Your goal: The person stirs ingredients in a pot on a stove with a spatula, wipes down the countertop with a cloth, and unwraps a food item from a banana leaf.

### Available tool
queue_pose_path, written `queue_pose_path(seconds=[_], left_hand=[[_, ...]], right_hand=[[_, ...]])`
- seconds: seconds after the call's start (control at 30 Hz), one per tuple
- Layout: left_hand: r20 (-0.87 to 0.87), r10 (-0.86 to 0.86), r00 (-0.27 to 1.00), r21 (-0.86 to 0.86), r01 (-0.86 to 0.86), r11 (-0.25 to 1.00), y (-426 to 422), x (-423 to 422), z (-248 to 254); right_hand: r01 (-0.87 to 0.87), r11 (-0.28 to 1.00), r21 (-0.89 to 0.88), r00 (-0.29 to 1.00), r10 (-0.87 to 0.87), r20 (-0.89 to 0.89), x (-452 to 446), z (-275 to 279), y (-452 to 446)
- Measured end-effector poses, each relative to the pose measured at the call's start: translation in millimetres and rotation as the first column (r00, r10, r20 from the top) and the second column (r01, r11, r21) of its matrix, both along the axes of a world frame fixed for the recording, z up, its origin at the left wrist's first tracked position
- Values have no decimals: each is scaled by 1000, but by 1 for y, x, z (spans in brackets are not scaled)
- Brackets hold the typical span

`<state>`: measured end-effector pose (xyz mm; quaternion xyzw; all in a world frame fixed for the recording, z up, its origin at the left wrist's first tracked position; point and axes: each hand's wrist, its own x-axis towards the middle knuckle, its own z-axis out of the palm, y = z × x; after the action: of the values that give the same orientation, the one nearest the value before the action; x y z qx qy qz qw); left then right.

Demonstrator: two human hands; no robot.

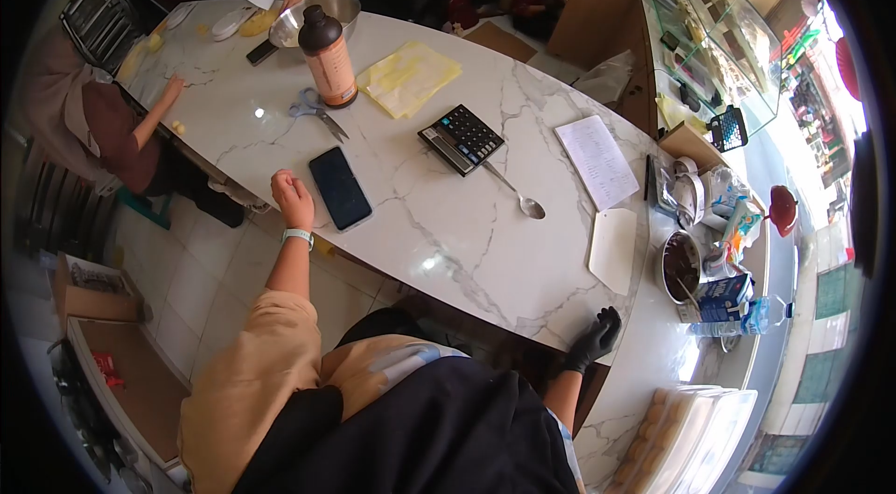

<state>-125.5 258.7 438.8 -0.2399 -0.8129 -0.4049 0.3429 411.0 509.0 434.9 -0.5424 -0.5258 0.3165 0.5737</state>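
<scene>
Left of the calculator (462,139), the bare left hand (294,199) is loosely curled, narrow, at the bench (429,242) edge, wrist banded, just beside the dark-screened phone (340,188). Nearer the wearer than the calculator and to its right, the black-gloved right hand (595,339) has bent fingers; how closed, I cannot tell. Farther right of it, the blue carton (724,298) seems to read "Milk".

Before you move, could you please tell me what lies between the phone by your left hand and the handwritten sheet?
A calculator and a metal spoon lie between them, as the head view shows.
</scene>
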Motion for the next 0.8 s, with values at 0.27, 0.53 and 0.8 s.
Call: queue_pose_path(seconds=[0.27,0.53,0.8], left_hand=[[125,-2,992,-58,9,998,1,4,8],[61,8,998,-58,-5,998,2,1,4],[86,50,995,-378,-14,926,10,17,23]], right_hand=[[0,1000,-19,999,1,32,0,3,-2],[7,1000,-29,1000,-6,28,1,2,-1],[4,1000,-19,1000,-4,7,3,-4,1]])
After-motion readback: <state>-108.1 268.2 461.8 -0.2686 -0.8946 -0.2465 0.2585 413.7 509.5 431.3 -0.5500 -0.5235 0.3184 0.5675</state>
